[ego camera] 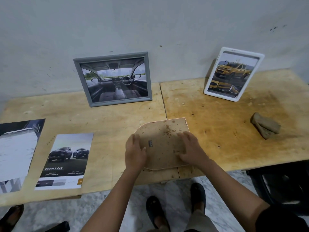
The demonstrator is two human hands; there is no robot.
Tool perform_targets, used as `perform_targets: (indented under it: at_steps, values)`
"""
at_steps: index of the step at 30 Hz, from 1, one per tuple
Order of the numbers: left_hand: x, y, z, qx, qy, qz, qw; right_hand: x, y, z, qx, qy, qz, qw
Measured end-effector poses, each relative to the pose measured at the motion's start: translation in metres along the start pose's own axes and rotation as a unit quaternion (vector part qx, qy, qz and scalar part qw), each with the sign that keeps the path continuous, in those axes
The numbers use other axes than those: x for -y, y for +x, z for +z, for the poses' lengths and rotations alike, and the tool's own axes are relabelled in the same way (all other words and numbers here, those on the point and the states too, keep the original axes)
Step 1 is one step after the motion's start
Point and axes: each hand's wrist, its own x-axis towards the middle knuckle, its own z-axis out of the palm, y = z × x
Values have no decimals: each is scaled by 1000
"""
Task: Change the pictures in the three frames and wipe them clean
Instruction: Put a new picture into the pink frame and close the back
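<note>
Left fingers (133, 139) lie flat and close together on the brown backing, thumb angled in toward the little metal clip (150, 143). Right fingers (184, 138) are spread across the board with the tips crooked down; whether they are hooking anything I cannot tell. So the left hand (135, 151) and the right hand (190, 151) are both bearing down on the third frame (163, 131), which lies face down at the front edge of the tabletop (217, 148). That's the sensible way up, since the back is where the picture comes out. The two-handed press looks meant to steady it, or seat the backing, while the clip gets worked. Brown flecks dot the board. To the left, the Double Cab print (66, 158) and a larger print (16, 148) lie flat and near, likely the supply of pictures. Off to the right sits the cloth (265, 125), well apart, parked for the wiping. At the back, the grey frame (83, 81) and the white frame (220, 96) lean on the wall, each with a car picture showing. My read: those two are dealt with and this one is the last.
</note>
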Motion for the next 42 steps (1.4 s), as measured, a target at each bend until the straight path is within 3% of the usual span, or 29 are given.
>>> perform_targets:
  at_steps: [4,9,17,27,36,39,42]
  values:
    - [-1,-2,11,159,85,40,983,12,7,9,133,-61,9,989]
    - [2,-3,17,212,133,39,967,12,9,14,175,-120,6,977]
    - [-1,1,20,241,177,31,954,7,10,19,180,-151,-3,972]
    - [4,0,28,202,205,41,957,6,7,25,137,-175,-18,975]
    - [0,3,20,245,205,34,947,11,6,21,136,-172,12,976]
    - [6,-2,18,208,188,56,958,11,-6,20,94,-182,2,979]
    - [11,-6,15,174,166,75,968,14,-19,33,66,-150,56,985]
